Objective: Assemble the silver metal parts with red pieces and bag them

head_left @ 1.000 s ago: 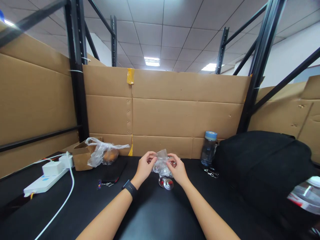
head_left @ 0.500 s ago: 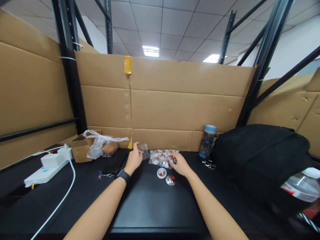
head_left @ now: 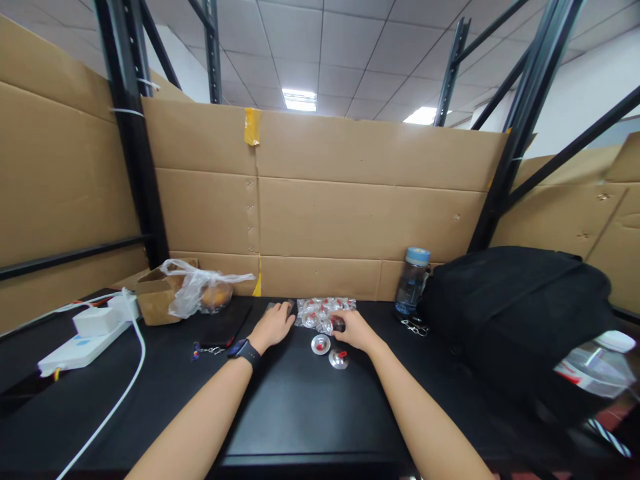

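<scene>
My left hand (head_left: 273, 327), with a dark band on the wrist, lies palm down on the black table (head_left: 300, 413), its fingers over a small clear empty bag (head_left: 286, 306). My right hand (head_left: 353, 329) rests with curled fingers on the edge of a clear plastic bag of small silver and red discs (head_left: 320, 312). Two loose silver discs lie in front of the hands, one (head_left: 320, 344) between them and one (head_left: 339, 359) just below my right hand.
A blue-capped water bottle (head_left: 411, 281) and a large black backpack (head_left: 515, 313) stand to the right, with a key ring (head_left: 413, 326) beside them. On the left are a black phone (head_left: 225, 327), a bagged fruit (head_left: 210, 291), a small cardboard box (head_left: 153, 300) and a white power strip (head_left: 83, 343). Cardboard walls enclose the table.
Both hands lowered the disc bag from the air onto the table. My left hand took away a small clear bag and pressed it flat on the table.
</scene>
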### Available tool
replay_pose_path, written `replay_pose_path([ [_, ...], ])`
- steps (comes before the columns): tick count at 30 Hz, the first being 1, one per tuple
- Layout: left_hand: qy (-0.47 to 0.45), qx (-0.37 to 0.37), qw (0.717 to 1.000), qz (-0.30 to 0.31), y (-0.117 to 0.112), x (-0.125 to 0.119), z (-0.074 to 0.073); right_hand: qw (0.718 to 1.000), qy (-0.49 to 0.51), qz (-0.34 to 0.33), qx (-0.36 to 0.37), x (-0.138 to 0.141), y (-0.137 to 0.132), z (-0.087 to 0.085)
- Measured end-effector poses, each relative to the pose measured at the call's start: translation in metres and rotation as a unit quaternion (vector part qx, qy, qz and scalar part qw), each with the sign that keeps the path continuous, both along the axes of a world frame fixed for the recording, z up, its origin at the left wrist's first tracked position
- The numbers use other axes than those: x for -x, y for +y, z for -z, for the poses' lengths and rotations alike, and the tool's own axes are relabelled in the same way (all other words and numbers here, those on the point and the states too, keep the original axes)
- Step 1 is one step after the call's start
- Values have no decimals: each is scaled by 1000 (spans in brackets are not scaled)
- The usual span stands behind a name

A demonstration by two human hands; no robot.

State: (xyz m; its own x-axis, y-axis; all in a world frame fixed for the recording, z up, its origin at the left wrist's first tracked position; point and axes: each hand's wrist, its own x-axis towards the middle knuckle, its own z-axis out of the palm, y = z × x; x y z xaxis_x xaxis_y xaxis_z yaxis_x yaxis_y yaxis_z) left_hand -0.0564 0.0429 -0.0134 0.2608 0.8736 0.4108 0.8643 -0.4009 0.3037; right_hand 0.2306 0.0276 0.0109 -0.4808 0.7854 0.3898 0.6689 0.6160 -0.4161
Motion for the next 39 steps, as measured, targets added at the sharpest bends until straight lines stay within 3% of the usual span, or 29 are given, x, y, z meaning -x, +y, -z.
replay_pose_path([
  [5, 37, 17, 998, -47, -1, 4, 6, 999, 18, 11, 36, -3, -4, -3],
  [11, 12, -118, 991, -67, -14, -4, -18, 999, -17, 50, -6, -2, -6, -6],
  [16, -39, -116, 991, 47, -28, -25, -27, 999, -47, 25, 3, 0, -6, -3],
  [20, -39, -71, 986, 144, -31, -36, -21, 994, -82, 68, 1, 3, -7, -2],
  [24, -38, -37, 980, 194, -32, -41, -16, 986, -120, 112, -24, 7, -14, -7],
  [30, -23, 21, 954, 299, -40, -46, -22, 976, -173, 129, -18, 7, -22, -15],
  [39, -26, 38, 936, 348, -48, -50, -25, 979, -143, 143, 15, 0, -22, -18],
])
